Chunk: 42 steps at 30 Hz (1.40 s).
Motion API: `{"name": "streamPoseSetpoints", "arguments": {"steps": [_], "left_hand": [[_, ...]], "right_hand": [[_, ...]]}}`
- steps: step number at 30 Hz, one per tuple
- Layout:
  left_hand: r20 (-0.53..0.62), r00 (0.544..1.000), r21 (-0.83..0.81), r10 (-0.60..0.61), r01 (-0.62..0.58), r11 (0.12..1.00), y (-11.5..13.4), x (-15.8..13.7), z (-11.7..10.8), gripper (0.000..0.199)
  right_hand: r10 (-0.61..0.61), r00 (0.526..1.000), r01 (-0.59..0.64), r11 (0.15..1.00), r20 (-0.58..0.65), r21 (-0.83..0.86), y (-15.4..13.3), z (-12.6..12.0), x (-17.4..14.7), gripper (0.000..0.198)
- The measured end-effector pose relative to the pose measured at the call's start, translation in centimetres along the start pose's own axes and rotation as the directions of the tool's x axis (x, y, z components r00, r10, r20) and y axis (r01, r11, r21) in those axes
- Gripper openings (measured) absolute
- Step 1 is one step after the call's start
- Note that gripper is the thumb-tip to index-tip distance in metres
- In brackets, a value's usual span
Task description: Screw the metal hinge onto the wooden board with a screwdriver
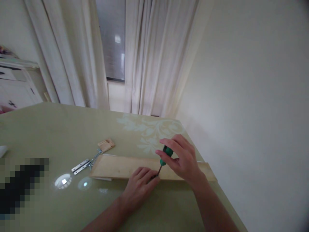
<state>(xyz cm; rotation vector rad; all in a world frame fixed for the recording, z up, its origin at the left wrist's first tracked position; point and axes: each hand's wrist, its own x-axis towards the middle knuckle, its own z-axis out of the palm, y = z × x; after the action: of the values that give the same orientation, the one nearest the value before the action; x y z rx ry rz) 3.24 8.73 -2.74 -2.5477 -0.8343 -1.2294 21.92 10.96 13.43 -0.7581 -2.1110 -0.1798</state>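
A long, pale wooden board (116,166) lies flat on the table. My right hand (184,158) is closed around the green and black handle of a screwdriver (163,162), whose shaft points down to the board's near edge. On the board's near side rests my left hand (142,183), its thumb and fingers brought together around the screwdriver's tip. A small dark piece shows between those fingers, too covered to name. Thin white strips show under the board at its left end.
Left of the board lie metal hinges (80,166) and several screws (96,156). A small wooden piece (106,145) sits behind them. The glossy green table (60,129) meets a wall (253,112) on the right; curtains (164,58) hang behind. A pixelated dark patch covers the lower left.
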Motion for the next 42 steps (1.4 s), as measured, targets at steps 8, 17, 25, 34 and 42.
{"name": "streamPoseSetpoints", "arguments": {"steps": [8, 17, 25, 34, 42], "left_hand": [[-0.014, 1.0, -0.035, 0.007, -0.008, 0.999, 0.0, 0.0, 0.1, 0.027], [-0.061, 0.998, -0.065, -0.001, -0.003, 0.998, 0.0, 0.2, 0.3, 0.025], [-0.058, 0.998, -0.08, -0.013, 0.008, 0.997, -0.2, -0.2, 0.7, 0.025], [-0.022, 1.0, -0.088, -0.013, 0.011, 0.996, -0.3, -0.2, -0.1, 0.027], [-0.007, 1.0, -0.067, -0.011, 0.011, 0.998, -0.2, -0.3, -0.4, 0.024]], "right_hand": [[0.085, 0.99, -0.094, 0.992, 0.109, 0.08, -1.0, -1.6, 0.2, 0.035], [-0.017, 0.998, 0.024, 0.99, -0.054, 0.137, -0.7, -1.7, -0.1, 0.02], [-0.018, 0.992, -0.005, 0.984, 0.122, 0.18, -0.9, -1.9, 0.0, 0.042], [0.026, 0.992, -0.022, 0.999, 0.122, -0.039, -0.9, -2.8, 0.3, 0.039], [0.045, 0.997, -0.037, 0.99, 0.056, -0.135, -0.6, -1.4, 0.0, 0.034]]}}
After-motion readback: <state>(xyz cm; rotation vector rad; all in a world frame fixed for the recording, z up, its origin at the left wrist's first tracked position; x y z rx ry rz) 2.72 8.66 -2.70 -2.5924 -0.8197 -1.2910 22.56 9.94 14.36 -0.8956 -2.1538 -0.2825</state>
